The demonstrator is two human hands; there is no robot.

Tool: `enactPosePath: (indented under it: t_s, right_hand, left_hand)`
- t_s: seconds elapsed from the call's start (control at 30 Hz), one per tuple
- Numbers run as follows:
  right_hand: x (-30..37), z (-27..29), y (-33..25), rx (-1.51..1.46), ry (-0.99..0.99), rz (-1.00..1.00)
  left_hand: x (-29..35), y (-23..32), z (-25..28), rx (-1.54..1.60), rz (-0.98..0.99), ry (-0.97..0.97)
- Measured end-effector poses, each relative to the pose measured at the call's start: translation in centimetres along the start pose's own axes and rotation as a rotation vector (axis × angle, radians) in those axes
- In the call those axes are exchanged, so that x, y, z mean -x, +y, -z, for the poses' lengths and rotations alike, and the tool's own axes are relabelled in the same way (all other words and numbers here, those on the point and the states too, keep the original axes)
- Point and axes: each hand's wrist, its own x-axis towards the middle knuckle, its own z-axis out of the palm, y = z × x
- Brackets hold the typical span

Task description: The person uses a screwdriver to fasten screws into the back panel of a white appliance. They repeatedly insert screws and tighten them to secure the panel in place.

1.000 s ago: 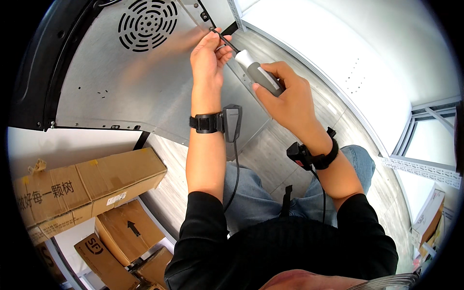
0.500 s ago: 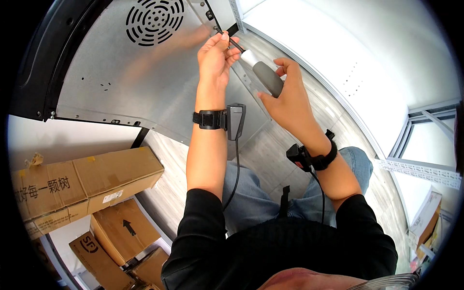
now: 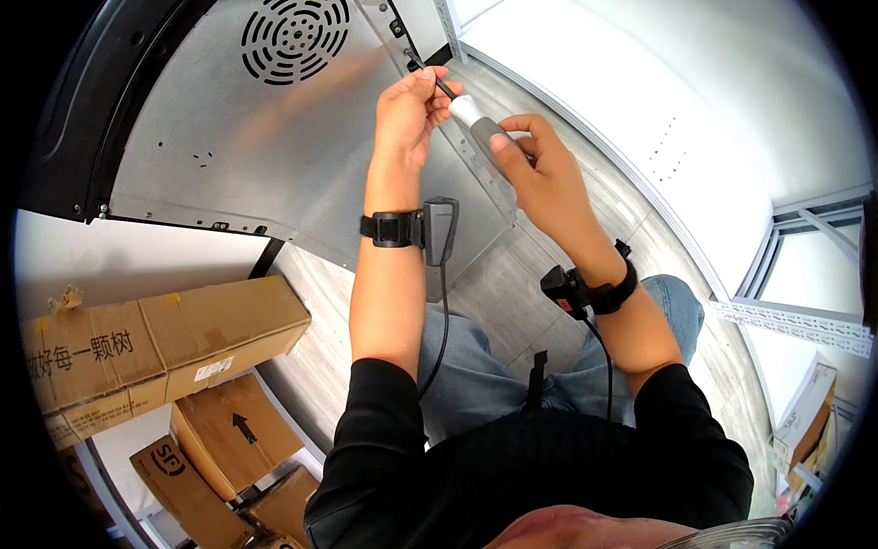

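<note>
A screwdriver with a grey and white handle slants toward the edge of a large metal panel. Its dark shaft reaches the strip of holes along the panel's upper right side, where the tip meets what looks like a screw. Thumb and fingers of my left hand pinch the shaft near the tip. My right hand grips the handle, thumb on top and fingers curled around the far side. Round slotted vents pierce the panel to the left.
Cardboard boxes are stacked at the lower left. A white shelf frame stands at the right, beside a long white panel. Cabled black devices are strapped to both wrists. Wood-look floor shows below the metal panel.
My right hand has closed around the screwdriver's handle, which it held loosely with fingers apart before. The handle has shifted slightly left; my left hand stays at the shaft.
</note>
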Motion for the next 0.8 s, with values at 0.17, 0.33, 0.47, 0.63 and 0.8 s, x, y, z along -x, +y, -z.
enactPosePath:
  t_s: [0.17,0.33,0.47,0.63,0.8]
  right_hand:
    - [0.7,-0.5,0.1,0.227,0.207,0.285]
    - [0.6,0.2,-0.6,0.103,0.094,0.114]
    - [0.5,0.5,-0.5,0.044,0.069,0.038]
    - [0.1,0.8,0.8,0.106,0.036,0.099]
    - [0.9,0.6,-0.6,0.249,0.147,0.166]
  left_hand:
    - [-0.1,-0.2,-0.6,-0.003,-0.007,0.039]
    - [0.0,0.0,-0.8,-0.016,0.005,0.033]
    - [0.6,0.8,-1.1,0.009,0.021,-0.089]
    - [0.1,0.1,-1.3,-0.015,0.008,-0.01]
    - [-0.2,-0.7,-1.6,0.011,0.001,0.032]
